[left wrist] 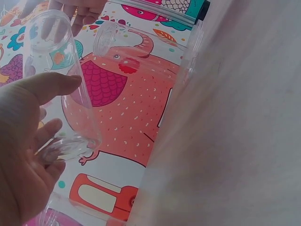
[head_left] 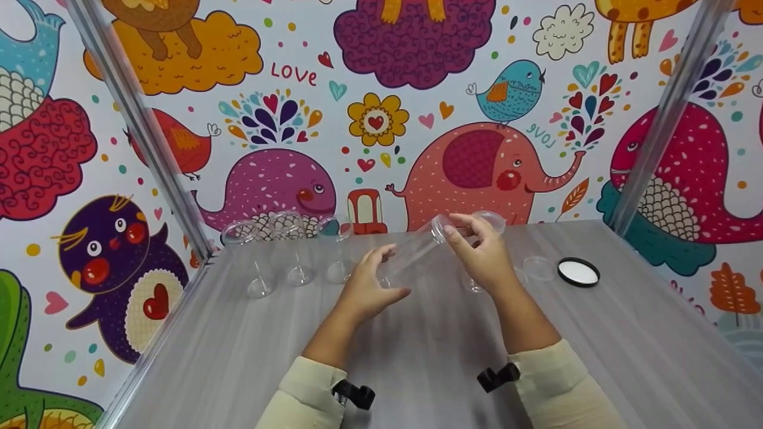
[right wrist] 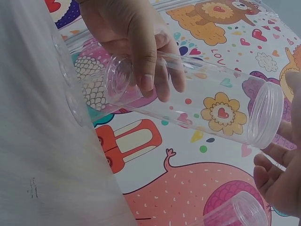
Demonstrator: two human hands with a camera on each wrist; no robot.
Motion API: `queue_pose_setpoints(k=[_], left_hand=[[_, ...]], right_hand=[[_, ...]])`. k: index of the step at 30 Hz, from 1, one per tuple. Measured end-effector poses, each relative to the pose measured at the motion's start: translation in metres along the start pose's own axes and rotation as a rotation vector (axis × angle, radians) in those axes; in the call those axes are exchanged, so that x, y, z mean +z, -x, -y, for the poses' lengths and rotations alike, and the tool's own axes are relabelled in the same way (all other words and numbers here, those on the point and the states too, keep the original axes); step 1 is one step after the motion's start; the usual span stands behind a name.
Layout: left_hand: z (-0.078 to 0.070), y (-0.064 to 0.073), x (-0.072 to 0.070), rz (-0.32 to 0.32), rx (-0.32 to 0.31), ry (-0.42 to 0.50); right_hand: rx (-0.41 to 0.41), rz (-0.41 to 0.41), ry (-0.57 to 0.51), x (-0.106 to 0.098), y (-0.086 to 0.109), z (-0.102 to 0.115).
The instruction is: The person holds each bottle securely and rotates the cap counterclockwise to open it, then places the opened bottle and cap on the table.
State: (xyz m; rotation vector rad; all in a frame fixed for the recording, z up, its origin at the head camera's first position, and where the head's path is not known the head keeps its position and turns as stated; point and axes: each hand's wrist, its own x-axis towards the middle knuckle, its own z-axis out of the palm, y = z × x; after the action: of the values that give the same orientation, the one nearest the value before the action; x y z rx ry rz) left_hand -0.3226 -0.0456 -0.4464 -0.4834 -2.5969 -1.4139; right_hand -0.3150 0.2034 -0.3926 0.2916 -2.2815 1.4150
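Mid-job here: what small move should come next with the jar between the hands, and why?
I'd probably tip the tilted clear jar upright, base down: the left hand grips it near its base, its rimmed end is higher, by the right hand, and three similar jars stand upright on the table.

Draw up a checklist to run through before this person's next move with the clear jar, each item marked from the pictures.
1. Left hand holding the clear jar near its base: ok.
2. Right hand at the jar's rim: ok.
3. Clear jar upright: not ok; it is tilted between the hands.
4. Clear lid fitted on the rim: cannot tell; the plastic is too see-through.
5. Three clear jars at the left standing upright on the table: ok.
6. Black-rimmed disc lying flat, apart from both hands: ok.
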Motion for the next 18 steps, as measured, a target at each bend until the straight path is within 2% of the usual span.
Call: queue_pose_setpoints(k=[7,18], left_hand=[[0.0016,-0.0005,0.0008,0.014,0.018,-0.005],[0.0027,-0.0009,0.0016,0.009,0.006,0.000]], right_hand=[[0.059,0.049,0.026,0.0008,0.0020,0.0018],[0.023,0.074,-0.049,0.0007,0.0036,0.0010]])
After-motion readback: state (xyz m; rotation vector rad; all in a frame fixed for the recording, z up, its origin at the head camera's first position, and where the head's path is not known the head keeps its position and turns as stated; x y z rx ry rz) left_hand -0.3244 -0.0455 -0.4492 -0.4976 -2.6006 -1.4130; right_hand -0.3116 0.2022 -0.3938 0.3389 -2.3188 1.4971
